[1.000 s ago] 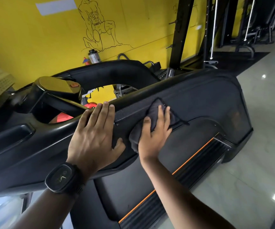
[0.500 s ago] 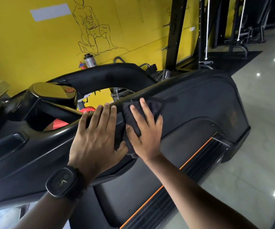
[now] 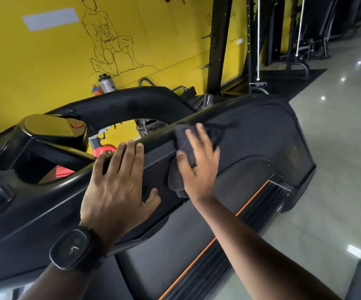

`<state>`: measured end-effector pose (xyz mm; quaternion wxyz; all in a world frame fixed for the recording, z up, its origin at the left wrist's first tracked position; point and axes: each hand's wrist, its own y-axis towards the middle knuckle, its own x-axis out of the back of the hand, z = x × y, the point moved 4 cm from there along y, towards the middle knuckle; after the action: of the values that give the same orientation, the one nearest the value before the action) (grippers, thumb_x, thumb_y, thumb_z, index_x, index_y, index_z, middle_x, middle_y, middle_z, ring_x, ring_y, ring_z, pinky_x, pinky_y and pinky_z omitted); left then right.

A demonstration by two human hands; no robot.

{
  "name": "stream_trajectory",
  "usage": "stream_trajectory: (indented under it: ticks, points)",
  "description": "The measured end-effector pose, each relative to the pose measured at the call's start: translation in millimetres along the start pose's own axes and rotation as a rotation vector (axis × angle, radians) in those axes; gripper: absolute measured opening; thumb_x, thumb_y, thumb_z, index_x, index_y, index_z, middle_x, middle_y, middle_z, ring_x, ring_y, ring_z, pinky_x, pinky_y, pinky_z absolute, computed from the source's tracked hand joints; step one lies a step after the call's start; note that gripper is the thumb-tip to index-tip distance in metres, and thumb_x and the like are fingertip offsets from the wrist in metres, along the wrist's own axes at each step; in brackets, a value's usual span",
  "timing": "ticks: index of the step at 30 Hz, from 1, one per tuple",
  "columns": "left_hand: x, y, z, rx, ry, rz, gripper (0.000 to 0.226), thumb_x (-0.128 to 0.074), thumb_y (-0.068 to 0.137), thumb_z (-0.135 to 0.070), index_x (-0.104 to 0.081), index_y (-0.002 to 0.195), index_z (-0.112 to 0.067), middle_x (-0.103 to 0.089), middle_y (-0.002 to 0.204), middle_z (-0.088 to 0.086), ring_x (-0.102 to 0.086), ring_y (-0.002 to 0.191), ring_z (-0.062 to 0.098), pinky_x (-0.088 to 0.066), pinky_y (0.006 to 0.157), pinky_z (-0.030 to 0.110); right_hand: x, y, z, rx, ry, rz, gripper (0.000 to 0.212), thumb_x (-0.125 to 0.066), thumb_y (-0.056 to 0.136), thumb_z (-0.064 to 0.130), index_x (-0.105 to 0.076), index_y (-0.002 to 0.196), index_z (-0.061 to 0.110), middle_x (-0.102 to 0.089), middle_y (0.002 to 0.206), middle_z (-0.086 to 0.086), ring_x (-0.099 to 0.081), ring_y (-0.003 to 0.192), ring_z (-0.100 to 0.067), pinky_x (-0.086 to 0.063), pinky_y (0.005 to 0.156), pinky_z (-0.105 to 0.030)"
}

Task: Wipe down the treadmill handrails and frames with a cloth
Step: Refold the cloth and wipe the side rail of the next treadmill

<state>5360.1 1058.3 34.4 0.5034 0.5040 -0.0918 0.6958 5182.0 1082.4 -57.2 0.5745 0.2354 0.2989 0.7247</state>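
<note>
The right hand (image 3: 199,167) lies flat with its fingers straight and spread, pressing a crumpled dark grey cloth (image 3: 175,180) against the treadmill's broad black side frame panel (image 3: 261,135). The fingertips reach up to the rounded black handrail (image 3: 160,139) along the top of that panel. The cloth bunches under the palm, with a fold showing between thumb and forefinger and a thin corner trailing off to the right along the rail. The hand is blurred.

The left hand (image 3: 114,187) is released too. Its palm rests flat on the same panel just beside the cloth, its straight fingers lie over the handrail, and its thumb is spread toward the right hand. A black square-faced wristwatch (image 3: 73,250) sits on that wrist.

Below the panel lies the dark grey running belt (image 3: 175,230), bordered by a thin orange stripe (image 3: 207,243) and a ribbed black side rail. To the left is the glossy black console (image 3: 47,126) with a small orange button. Behind the treadmill stands a yellow wall (image 3: 45,61) bearing a line drawing of a muscular figure, with a small labelled bottle (image 3: 107,83) at its foot. Polished grey floor tiles (image 3: 337,148) stretch to the right.
</note>
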Motion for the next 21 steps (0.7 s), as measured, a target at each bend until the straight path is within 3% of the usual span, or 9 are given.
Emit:
stream_trajectory:
  ticks: [2,3,7,8,13,14,18,19,21]
  points:
    - [0.2,0.0,-0.6,0.007,0.001,0.0,0.088,-0.045,0.081,-0.053,-0.035,0.148,0.004,-0.042,0.15,0.022,-0.039,0.14,0.036,-0.032,0.111,0.056,-0.2,-15.0,-6.3,-0.359,0.127,-0.077,0.052,-0.053,0.095,0.037,-0.052,0.146,0.031,-0.033,0.162,0.015,-0.025,0.147,0.003,-0.01,0.125,-0.051]
    - [0.2,0.6,-1.2,0.008,-0.001,0.003,0.088,-0.044,0.081,-0.053,-0.035,0.148,0.003,-0.041,0.15,0.022,-0.039,0.14,0.036,-0.031,0.111,0.056,-2.4,-20.7,-0.5,-0.403,0.142,-0.066,0.053,-0.053,0.095,0.036,-0.05,0.147,0.031,-0.031,0.163,0.015,-0.022,0.148,0.005,-0.008,0.126,-0.05]
    - [-0.9,6.1,-4.8,-0.006,0.012,0.022,0.089,-0.042,0.083,-0.056,-0.032,0.15,0.002,-0.038,0.153,0.022,-0.037,0.14,0.037,-0.032,0.11,0.057,-5.7,-7.2,29.2,0.241,-0.073,0.095,0.049,-0.056,0.093,0.038,-0.062,0.138,0.022,-0.045,0.157,0.0,-0.046,0.138,-0.029,-0.031,0.112,-0.046]
    - [-0.5,7.4,-5.3,-0.007,0.011,0.026,0.089,-0.042,0.083,-0.056,-0.032,0.15,0.002,-0.038,0.152,0.022,-0.037,0.14,0.037,-0.032,0.11,0.058,-3.7,0.9,24.8,0.288,-0.102,0.083,0.048,-0.057,0.092,0.039,-0.063,0.137,0.022,-0.047,0.156,0.0,-0.047,0.136,-0.031,-0.032,0.111,-0.047]
    - [0.7,11.9,-8.9,-0.005,-0.001,0.028,0.089,-0.043,0.081,-0.056,-0.034,0.149,0.002,-0.04,0.151,0.022,-0.038,0.14,0.038,-0.032,0.109,0.056,-0.1,-14.7,-13.0,-0.418,0.112,-0.101,0.054,-0.05,0.097,0.038,-0.047,0.15,0.03,-0.03,0.164,0.012,-0.024,0.151,-0.005,-0.011,0.124,-0.057]
    - [0.4,13.9,-10.8,-0.007,-0.001,0.033,0.09,-0.043,0.081,-0.056,-0.033,0.149,0.002,-0.039,0.151,0.022,-0.037,0.14,0.038,-0.032,0.11,0.056,-2.9,-19.9,-5.2,-0.372,0.093,-0.05,0.055,-0.049,0.098,0.038,-0.044,0.152,0.029,-0.026,0.166,0.012,-0.023,0.152,-0.006,-0.01,0.124,-0.055]
    - [0.8,23.1,-16.7,-0.015,0.006,0.041,0.09,-0.041,0.081,-0.058,-0.033,0.149,0.0,-0.039,0.152,0.022,-0.037,0.14,0.037,-0.033,0.109,0.056,-4.2,-1.0,15.8,0.267,-0.134,0.164,0.052,-0.049,0.098,0.044,-0.052,0.146,0.024,-0.037,0.162,0.001,-0.046,0.137,-0.034,-0.035,0.108,-0.055]
    - [0.9,24.3,-17.8,-0.02,0.003,0.045,0.09,-0.041,0.081,-0.058,-0.033,0.149,0.0,-0.039,0.152,0.021,-0.037,0.14,0.037,-0.032,0.11,0.056,-1.9,8.3,10.5,0.287,-0.157,0.142,0.052,-0.05,0.097,0.045,-0.055,0.144,0.023,-0.04,0.16,0.001,-0.048,0.135,-0.035,-0.036,0.107,-0.055]
    - [0.8,25.4,-19.1,-0.033,0.003,0.048,0.091,-0.04,0.081,-0.058,-0.032,0.15,0.0,-0.039,0.152,0.021,-0.036,0.141,0.037,-0.032,0.11,0.057,3.3,15.1,-9.3,0.087,-0.086,0.043,0.051,-0.05,0.097,0.043,-0.055,0.144,0.024,-0.039,0.161,0.004,-0.042,0.143,-0.024,-0.029,0.115,-0.054]
